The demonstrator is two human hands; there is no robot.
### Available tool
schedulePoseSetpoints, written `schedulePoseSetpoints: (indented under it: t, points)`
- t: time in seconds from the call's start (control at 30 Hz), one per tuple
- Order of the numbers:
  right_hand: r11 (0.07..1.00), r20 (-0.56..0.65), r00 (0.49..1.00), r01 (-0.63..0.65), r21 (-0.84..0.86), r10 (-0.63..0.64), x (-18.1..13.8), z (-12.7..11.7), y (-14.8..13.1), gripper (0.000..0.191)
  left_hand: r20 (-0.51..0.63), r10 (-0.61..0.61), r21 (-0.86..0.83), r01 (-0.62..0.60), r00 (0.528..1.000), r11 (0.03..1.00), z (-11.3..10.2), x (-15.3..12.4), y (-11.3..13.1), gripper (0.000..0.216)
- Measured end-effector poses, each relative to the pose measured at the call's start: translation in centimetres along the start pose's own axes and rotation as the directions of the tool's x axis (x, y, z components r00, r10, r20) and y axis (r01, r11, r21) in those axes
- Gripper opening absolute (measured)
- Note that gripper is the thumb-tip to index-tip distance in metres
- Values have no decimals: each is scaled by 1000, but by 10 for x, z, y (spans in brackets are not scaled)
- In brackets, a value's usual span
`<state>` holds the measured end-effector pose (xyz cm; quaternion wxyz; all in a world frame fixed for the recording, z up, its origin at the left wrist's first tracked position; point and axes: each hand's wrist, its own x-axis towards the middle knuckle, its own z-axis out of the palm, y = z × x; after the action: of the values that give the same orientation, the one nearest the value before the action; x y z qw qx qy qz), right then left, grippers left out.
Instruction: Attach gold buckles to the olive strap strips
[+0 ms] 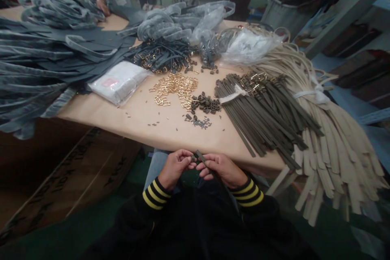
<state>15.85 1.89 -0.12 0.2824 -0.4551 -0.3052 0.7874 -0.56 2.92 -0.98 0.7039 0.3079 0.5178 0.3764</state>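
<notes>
Left fingers (184,163) pinch a small dark piece (193,158); right fingers (213,164) clasp a dark strap (200,155).

Right hand (224,168) pinches dark strap (200,155) near its end; left hand (176,166) pinches small dark piece (193,158) beside it. Gold buckles (174,84) piled on tabletop (138,105).

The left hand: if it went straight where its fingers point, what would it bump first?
Probably the end of the dark olive strap held by the right hand. It looks just ahead of the left hand, though the gap is hard to judge.
</notes>
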Motion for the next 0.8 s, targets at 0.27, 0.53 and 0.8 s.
schedulePoseSetpoints:
  t: [0.27, 0.53, 0.8]
  points:
    - [976, -11, 999, 29, -216, -32, -3, 7, -2, 22, -24, 18, -67, -20, 1000, 998, 1, -3, 3, 16]
    - [950, 38, 999, 34, -311, -23, -4, 7, 0, 26, -9, -10, -95, 9, 1000, 995, 0, -4, 4, 18]
    - [954, 182, 982, 8, -299, 49, -3, 1, -1, 26, 101, -85, -30, 88, 991, 996, -3, -2, 2, 14]
